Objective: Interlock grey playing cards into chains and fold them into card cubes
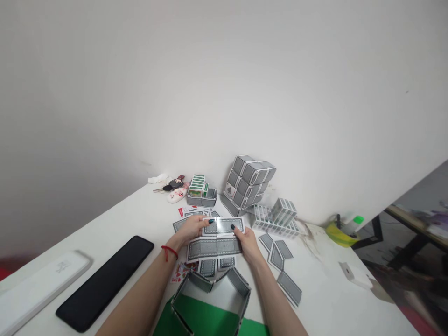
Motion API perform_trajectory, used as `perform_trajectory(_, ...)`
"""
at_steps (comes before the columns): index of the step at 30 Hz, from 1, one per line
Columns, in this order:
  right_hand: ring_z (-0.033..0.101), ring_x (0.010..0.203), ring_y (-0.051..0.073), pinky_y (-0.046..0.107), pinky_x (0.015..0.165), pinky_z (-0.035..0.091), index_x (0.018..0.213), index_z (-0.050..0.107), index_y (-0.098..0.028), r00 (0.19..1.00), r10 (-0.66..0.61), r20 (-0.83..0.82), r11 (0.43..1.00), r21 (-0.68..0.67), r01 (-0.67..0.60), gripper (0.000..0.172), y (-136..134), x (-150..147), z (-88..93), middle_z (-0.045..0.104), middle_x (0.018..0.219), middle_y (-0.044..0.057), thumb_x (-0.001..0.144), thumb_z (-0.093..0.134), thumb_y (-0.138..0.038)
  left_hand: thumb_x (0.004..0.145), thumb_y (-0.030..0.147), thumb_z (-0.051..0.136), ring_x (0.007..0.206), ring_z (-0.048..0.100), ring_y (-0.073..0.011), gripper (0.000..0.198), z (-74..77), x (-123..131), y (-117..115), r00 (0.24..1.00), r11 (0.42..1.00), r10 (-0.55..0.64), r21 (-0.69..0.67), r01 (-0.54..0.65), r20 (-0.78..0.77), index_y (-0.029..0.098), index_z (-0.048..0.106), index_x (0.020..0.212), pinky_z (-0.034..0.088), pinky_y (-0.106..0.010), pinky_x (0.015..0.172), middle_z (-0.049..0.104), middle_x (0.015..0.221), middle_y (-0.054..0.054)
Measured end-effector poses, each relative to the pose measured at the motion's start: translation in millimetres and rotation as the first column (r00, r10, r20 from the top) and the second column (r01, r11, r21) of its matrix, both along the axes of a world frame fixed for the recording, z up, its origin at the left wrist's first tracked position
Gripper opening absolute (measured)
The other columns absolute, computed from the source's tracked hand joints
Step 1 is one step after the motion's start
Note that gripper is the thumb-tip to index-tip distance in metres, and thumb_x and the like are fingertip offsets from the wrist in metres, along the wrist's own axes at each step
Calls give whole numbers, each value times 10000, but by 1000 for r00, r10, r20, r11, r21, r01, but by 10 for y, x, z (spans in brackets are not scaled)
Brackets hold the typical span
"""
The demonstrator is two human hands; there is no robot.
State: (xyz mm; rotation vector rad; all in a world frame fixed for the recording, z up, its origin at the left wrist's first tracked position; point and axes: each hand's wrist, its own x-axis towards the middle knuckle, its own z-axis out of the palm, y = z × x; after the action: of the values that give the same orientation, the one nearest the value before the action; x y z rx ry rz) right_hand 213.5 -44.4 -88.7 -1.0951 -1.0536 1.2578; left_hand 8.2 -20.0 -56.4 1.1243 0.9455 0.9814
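Just in front of the card tower (248,182), nearer to the wearer, I see from my distant seat the card strip (224,226), made of grey-backed cards. The left hand (191,228) pinches its left end, thumb on top; the right hand (248,240) pinches its right end in the same manner. So both grips are narrow, with only thin card between; the fingers beneath are mostly hidden from me. A second strip (205,249) is just on the wearer's side of the first one, and I cannot tell if they are joined.

From here, I think, the strip could bend or come apart at its middle seam, if the two thumbs pull unevenly. The card ring (240,284) stands farther in front of the tower, between the forearms, so an arm drawn inward could push it crooked.

About writing, little is legible to me. On the tower one card face shows a black spade; a face-up card (180,274), in front and to the left of it, seems to carry a red K. The white case (52,284), far left of the tower, has a mark which I cannot read.
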Motion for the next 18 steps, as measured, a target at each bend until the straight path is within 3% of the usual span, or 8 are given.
perform_trajectory(5, 580, 603, 180, 259, 565, 405, 768, 661, -152, 1000, 31, -1, 999, 13, -31, 368, -10, -2, 7, 682, 662, 28, 623, 702, -488, 657, 313, 685, 644, 618, -180, 177, -22, 11, 12, 992, 992, -106, -59, 110, 63, 167, 664, 756, 485, -295, 625, 667, 708, -46)
perform_trajectory(18, 587, 620, 175, 247, 549, 400, 770, 650, -162, 996, 92, -14, 995, 26, -91, 363, -20, -3, 1, 678, 669, 20, 667, 665, -510, 632, 365, 711, 654, 604, -177, 252, -113, 19, 80, 985, 985, -146, -74, 153, 86, 170, 633, 771, 467, -294, 645, 654, 700, -23)
